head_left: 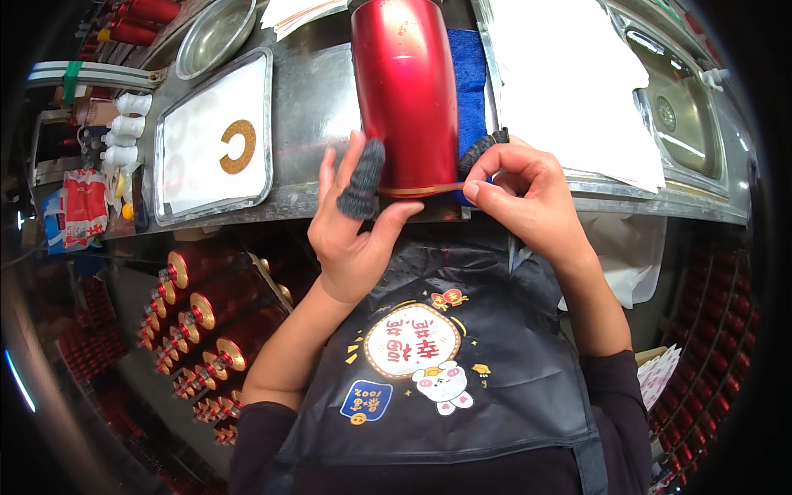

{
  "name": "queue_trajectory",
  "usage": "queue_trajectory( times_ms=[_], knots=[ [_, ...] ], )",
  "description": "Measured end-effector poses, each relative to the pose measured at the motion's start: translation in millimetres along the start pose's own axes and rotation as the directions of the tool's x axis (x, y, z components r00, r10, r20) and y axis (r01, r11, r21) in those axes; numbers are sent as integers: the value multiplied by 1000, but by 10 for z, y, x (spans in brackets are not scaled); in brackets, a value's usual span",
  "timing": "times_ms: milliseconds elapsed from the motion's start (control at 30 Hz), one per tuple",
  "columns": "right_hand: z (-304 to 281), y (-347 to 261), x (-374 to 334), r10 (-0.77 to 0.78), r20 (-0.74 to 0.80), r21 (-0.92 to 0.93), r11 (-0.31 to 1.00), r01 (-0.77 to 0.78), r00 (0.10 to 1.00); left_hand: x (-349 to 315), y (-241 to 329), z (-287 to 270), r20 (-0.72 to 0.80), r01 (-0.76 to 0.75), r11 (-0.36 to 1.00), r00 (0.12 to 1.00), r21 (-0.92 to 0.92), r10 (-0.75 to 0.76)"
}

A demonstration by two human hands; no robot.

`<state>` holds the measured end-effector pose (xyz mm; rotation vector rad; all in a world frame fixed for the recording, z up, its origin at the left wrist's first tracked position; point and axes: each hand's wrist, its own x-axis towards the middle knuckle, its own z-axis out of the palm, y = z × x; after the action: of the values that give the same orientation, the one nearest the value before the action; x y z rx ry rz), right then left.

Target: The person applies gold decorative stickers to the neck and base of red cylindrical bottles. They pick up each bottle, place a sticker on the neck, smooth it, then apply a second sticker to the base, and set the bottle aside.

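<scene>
A glossy red cylinder (410, 99) lies on the bench with its near end toward me, partly over a blue cloth (470, 74). My left hand (351, 231) grips its near left corner, thumb against the rim and fingers along the side; a dark knitted finger sleeve (361, 180) covers one finger. At the near right edge, my right hand (524, 194) pinches a thin orange-gold strip (445, 188) that runs along the rim. A pointed metal blade (512, 252) hangs below that hand, and something blue shows within it; its handle is mostly hidden.
To the left stands a tray (268, 136) with a gold glitter C-shaped piece (238, 147), beside a metal bowl (216, 37). White sheets (569, 91) and a steel basin (689, 99) lie right. Several gold-ended red pieces (202, 311) stand low left; white spools (128, 126) sit farther left.
</scene>
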<state>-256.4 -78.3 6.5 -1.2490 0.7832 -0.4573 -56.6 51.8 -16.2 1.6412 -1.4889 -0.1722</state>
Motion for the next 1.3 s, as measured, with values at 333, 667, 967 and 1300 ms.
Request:
queue_trajectory(
  times_ms=[333,667,967,1300],
  knots=[
    [-33,15,0,7,8,47,999,-8,1000,-145,18,-47,103,-160,968,984,192,142],
    [29,68,49,11,-34,-8,1000,-11,999,210,205,157,122,-347,840,937,417,327],
    [76,124,-15,-24,-83,31,999,26,996,41,-16,-41,122,86,971,991,-225,-59],
    [510,200,11,-396,-311,-455,860,231,864,100,160,16,196,444,666,888,-599,-415]
  ],
)
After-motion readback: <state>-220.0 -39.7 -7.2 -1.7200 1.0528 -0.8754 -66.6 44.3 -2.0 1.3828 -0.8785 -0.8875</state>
